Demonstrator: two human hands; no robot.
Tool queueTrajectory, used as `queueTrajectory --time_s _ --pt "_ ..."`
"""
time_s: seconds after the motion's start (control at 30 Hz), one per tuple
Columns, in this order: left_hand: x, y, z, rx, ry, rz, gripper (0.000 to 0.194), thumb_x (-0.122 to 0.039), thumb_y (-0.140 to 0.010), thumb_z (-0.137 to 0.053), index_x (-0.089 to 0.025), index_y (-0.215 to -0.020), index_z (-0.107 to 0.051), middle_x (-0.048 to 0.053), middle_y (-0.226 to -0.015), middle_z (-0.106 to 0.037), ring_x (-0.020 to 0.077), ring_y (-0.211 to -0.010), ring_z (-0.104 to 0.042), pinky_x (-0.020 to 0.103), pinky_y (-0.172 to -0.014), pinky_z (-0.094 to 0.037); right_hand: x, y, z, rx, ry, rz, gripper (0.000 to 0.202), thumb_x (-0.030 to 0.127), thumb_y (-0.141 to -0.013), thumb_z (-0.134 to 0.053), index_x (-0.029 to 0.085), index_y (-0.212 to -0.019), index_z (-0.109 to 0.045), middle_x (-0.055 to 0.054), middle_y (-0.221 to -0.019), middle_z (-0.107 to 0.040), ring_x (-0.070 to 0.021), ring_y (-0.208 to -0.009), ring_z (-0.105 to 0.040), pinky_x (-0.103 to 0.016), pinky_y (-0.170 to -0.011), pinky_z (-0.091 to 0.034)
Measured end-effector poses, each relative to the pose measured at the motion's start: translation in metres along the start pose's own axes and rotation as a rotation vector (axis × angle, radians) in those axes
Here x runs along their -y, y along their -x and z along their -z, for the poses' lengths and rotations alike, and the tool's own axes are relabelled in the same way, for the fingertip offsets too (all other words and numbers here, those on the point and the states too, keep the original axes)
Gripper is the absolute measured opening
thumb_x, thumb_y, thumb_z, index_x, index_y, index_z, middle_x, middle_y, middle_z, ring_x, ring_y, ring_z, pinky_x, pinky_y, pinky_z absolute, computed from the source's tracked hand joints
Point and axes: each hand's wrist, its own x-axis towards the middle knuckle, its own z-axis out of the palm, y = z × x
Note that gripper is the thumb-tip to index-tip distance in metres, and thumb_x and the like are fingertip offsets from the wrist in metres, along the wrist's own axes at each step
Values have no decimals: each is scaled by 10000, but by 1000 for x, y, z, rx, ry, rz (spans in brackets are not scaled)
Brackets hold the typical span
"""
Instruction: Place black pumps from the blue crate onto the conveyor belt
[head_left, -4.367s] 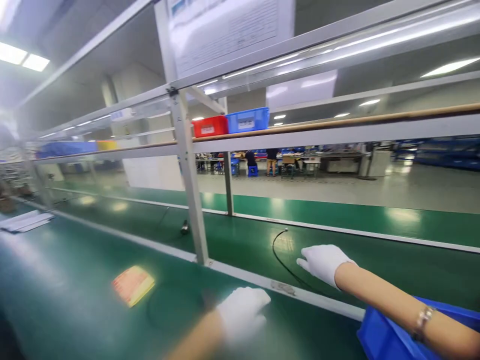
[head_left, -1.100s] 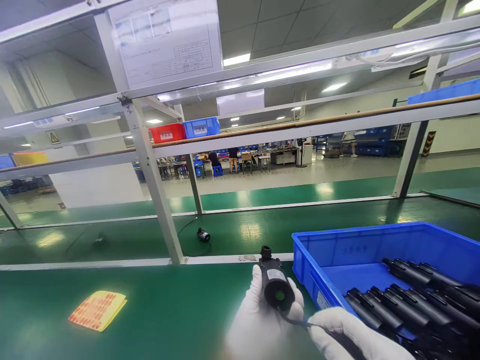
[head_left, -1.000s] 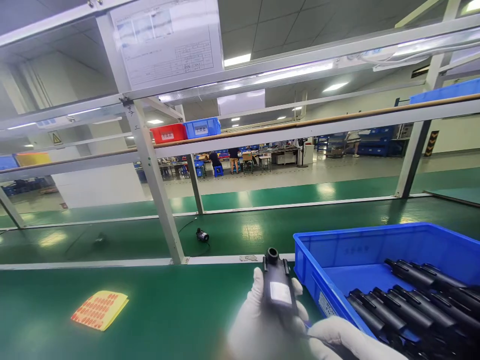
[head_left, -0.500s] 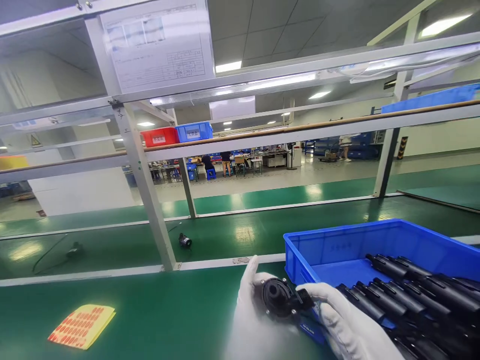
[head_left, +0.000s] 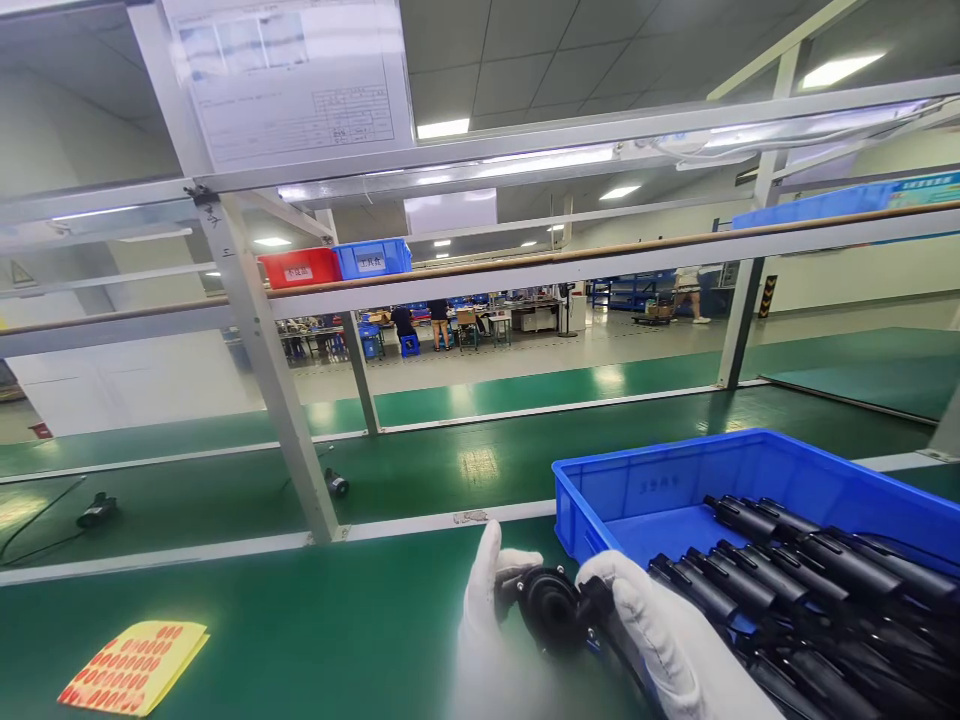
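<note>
Black plastic, round and short: the pump body (head_left: pixel 546 607) sits between your two gloved hands at the near edge of the green counter (head_left: pixel 315 620), its circular face turned toward you, so its long axis points away from you. Your left hand (head_left: pixel 491 625) cups it from the left, thumb raised, fingers clenched around its side. Your right hand (head_left: pixel 660 640) pinches its right end, where a dark lead seems to trail off, though that part is blurred. Both hands touch it; neither is nearer.

Just to the right, nearly touching your right hand, stands the blue bin (head_left: pixel 645 480), with rows of black cylinders (head_left: pixel 780 575) lying side by side. Well to the left lies a yellow sticker sheet (head_left: pixel 135 665). Farther off, beyond the grey frame post (head_left: pixel 262 370), another small black unit (head_left: pixel 336 484) rests on the belt.
</note>
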Motion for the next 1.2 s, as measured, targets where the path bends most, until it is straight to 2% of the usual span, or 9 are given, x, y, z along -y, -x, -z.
queueTrajectory --time_s 0.13,0.23,0.33,0.43,0.77,0.9,1.0,1.1,1.2 --pt "0 -2 0 13 -9 -5 340 -374 -946 -581 -196 -1235 -583 96 -1262 -594 220 -1073 -611 430 -908 -546 1 -5 4 56 -22 -16 492 610 -970 -411 236 -864 -714 -59 -838 -742 -241 -799 -718 -290 -745 -604" --pt "1 -5 0 24 -24 -25 393 -376 -916 -624 -194 -1261 -573 99 -1244 -609 227 -1064 -617 452 -932 -532 -9 2 8 37 -22 -44 481 627 -960 -461 215 -1001 -706 -82 -974 -743 -225 -859 -713 -301 -734 -605" --pt "2 -8 -1 32 -43 -38 764 -304 -629 -890 -241 -1316 -560 72 -1122 -664 265 -1060 -629 411 -985 -503 -17 6 11 31 -11 -76 391 528 -986 -527 188 -1129 -659 -86 -1100 -697 -192 -889 -690 -343 -767 -599" --pt "4 -9 -2 41 -60 -36 1037 -168 -411 -962 -301 -1348 -539 47 -1037 -678 281 -1008 -650 356 -959 -508 -19 3 14 52 1 -92 287 401 -994 -576 169 -1151 -644 -60 -1125 -666 -192 -909 -669 -355 -783 -587" --pt "5 -10 -7 56 -61 -26 889 -125 -419 -943 -272 -1239 -632 48 -1003 -682 272 -1010 -648 350 -975 -496 -22 3 22 114 -24 -109 225 361 -996 -584 179 -1106 -656 -51 -1086 -671 -176 -889 -667 -331 -772 -583" --pt "1 -12 -9 72 50 126 584 -311 -603 -885 -278 -1151 -686 58 -1012 -691 269 -1018 -658 362 -930 -524 -22 4 26 142 -30 -104 231 365 -995 -583 172 -1098 -657 -48 -1075 -673 -174 -877 -667 -329 -763 -582" --pt "-4 -16 -11 79 82 204 497 -427 -709 -803 -263 -1164 -686 71 -989 -698 259 -971 -669 370 -892 -541 -22 0 28 165 -33 -93 244 367 -992 -587 160 -1105 -649 -48 -1063 -670 -170 -856 -664 -327 -746 -581" --pt "-5 -20 -14 119 -28 139 471 -436 -691 -820 -229 -1100 -711 67 -963 -705 244 -969 -664 359 -952 -510 -25 -3 27 182 -37 -80 273 410 -1001 -559 157 -1034 -657 -29 -974 -673 -152 -790 -652 -307 -713 -566" --pt "1 -20 -14 172 -166 13 585 -371 -541 -923 -227 -1067 -712 54 -1004 -697 261 -1023 -644 369 -998 -481 -29 -5 23 195 -34 -69 456 533 -1020 -443 164 -831 -633 -1 -768 -631 -132 -666 -606 -289 -656 -535"
